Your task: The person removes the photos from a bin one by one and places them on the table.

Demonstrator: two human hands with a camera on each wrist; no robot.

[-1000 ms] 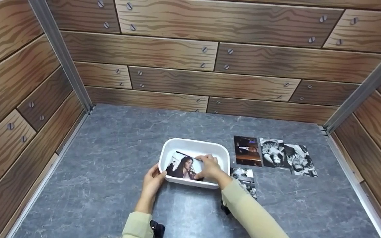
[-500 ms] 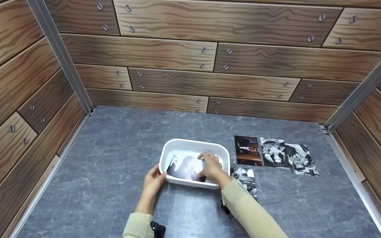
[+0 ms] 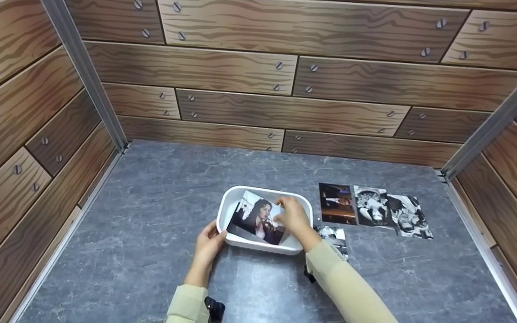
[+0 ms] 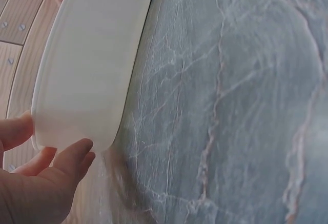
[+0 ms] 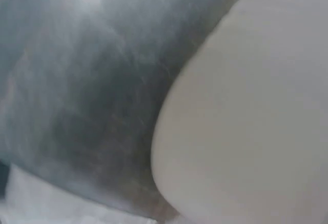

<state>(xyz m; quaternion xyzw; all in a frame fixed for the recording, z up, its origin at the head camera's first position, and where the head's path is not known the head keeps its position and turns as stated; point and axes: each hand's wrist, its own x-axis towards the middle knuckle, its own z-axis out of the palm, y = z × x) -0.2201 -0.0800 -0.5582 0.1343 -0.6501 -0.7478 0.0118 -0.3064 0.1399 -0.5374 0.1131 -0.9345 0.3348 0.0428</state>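
Observation:
A white plastic box (image 3: 263,247) stands on the grey marbled surface in the head view. My left hand (image 3: 209,246) grips its near left corner, thumb at the rim and fingers on the outer wall, as the left wrist view also shows. Inside the box, my right hand (image 3: 295,220) pinches the right edge of a photo print (image 3: 258,220), a colour picture of a dark-haired person. The print is tilted, its far left corner raised close to the far rim. Beneath it, a dark edge of what seems another print shows. The right wrist view is blurred and shows mostly the box wall (image 5: 241,131).
To the right of the box lie a dark colour photo (image 3: 337,203) and two black-and-white photos (image 3: 370,206) in a row. One more black-and-white photo (image 3: 334,237) lies nearer, partly covered by the right forearm. Wood-patterned panels (image 3: 222,103) wall the back and sides.
My right hand has raised the print and turned it, so that its far corner now stands higher in the box. My left hand stays at the box corner.

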